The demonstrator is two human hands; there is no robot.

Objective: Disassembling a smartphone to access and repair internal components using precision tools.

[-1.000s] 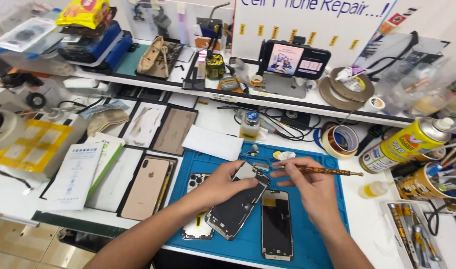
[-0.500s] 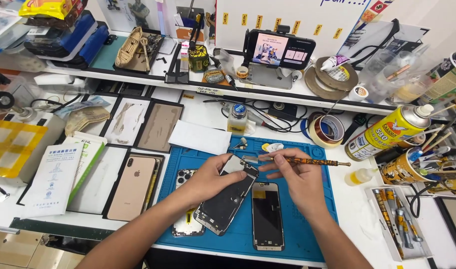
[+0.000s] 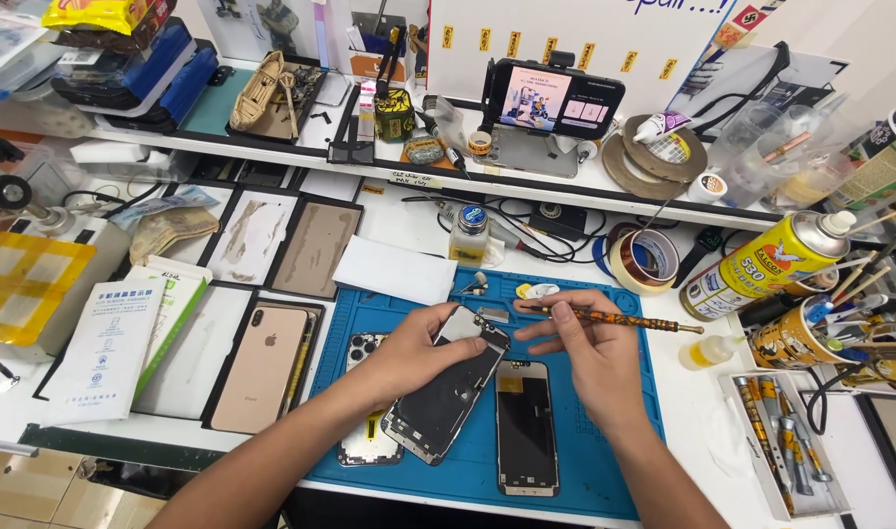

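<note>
Since a second earlier, your hands barely shifted. Your left hand (image 3: 420,355) gripped the dark opened phone chassis (image 3: 448,397) tilted above the blue silicone mat (image 3: 605,460); your right hand (image 3: 587,355) pinched the slim patterned screwdriver (image 3: 614,318). You seemed mid-disassembly; next, its tip needed steady seating.

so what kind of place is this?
Most likely a phone repair bench. The left hand holds an opened phone frame over a blue work mat; the right hand holds a thin tool; tape rolls sit nearby.
</note>
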